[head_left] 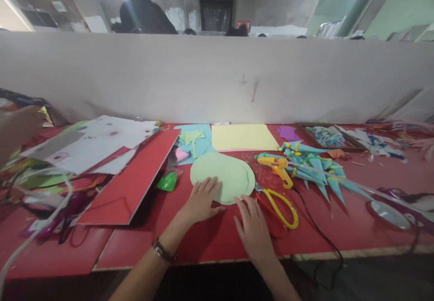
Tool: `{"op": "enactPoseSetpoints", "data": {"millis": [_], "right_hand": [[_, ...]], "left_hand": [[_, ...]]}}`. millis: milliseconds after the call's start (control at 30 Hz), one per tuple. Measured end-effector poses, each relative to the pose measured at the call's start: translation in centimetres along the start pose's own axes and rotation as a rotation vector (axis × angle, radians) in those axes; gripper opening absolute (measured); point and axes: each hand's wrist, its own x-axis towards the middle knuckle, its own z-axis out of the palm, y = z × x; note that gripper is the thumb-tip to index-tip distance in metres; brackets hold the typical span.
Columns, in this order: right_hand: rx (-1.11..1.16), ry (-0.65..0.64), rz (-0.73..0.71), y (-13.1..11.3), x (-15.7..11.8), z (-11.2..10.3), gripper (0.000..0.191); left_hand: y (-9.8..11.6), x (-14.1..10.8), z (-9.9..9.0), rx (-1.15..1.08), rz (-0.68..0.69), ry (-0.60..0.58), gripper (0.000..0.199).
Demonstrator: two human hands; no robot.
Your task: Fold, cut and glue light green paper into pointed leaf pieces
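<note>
Two rounded pale green paper cutouts [220,170] lie overlapped on the red tabletop, the lower one showing along the right side. My left hand [203,200] rests flat on their lower left part, fingers spread. At their lower right edge, the fingertips of my right hand [251,226] touch the paper, fingers stretched out. Scissors with yellow and red handles [283,210] lie just right of my right hand, their blades partly hidden. A yellow hot glue gun [278,167] sits behind the scissors, a clear glue stick reaching out of it.
Blue paper cones with yellow bits [315,167] are piled at the right. A yellow paper sheet [244,137] and blue scraps [195,140] lie behind the cutouts. A tilted red board [132,183] and a green packet [167,181] are on the left. A white partition [190,75] stands behind.
</note>
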Motion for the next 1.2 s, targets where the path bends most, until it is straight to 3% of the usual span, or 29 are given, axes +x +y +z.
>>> {"op": "enactPoseSetpoints", "data": {"millis": [133, 367, 567, 733, 933, 1033, 1200], "right_hand": [[-0.112, -0.062, 0.018, 1.7, 1.0, -1.5, 0.044], [-0.065, -0.28, -0.093, 2.7, 0.7, -3.9, 0.047], [0.069, -0.141, -0.191, 0.7, 0.2, -5.0, 0.026], [0.334, -0.306, -0.357, -1.9, 0.1, -6.6, 0.019], [0.422, -0.461, -0.107, 0.2, 0.1, -7.1, 0.02], [0.458, -0.447, 0.018, 1.3, 0.1, -6.4, 0.019], [0.327, -0.334, 0.108, 1.4, 1.1, -4.1, 0.035]], "left_hand": [[-0.3, -2.5, 1.3, -0.015, 0.07, 0.043, 0.064], [-2.7, -5.8, 0.4, -0.066, 0.198, -0.023, 0.065], [-2.5, -7.8, 0.7, -0.097, 0.226, 0.026, 0.064], [-1.5, -8.4, 1.9, -0.19, 0.31, 0.046, 0.042], [-1.9, -9.3, 1.4, -0.368, 0.352, 0.023, 0.031], [-2.0, -9.5, 1.0, -0.432, 0.239, 0.055, 0.028], [-1.8, -8.1, 1.4, -0.405, -0.161, 0.22, 0.03]]}}
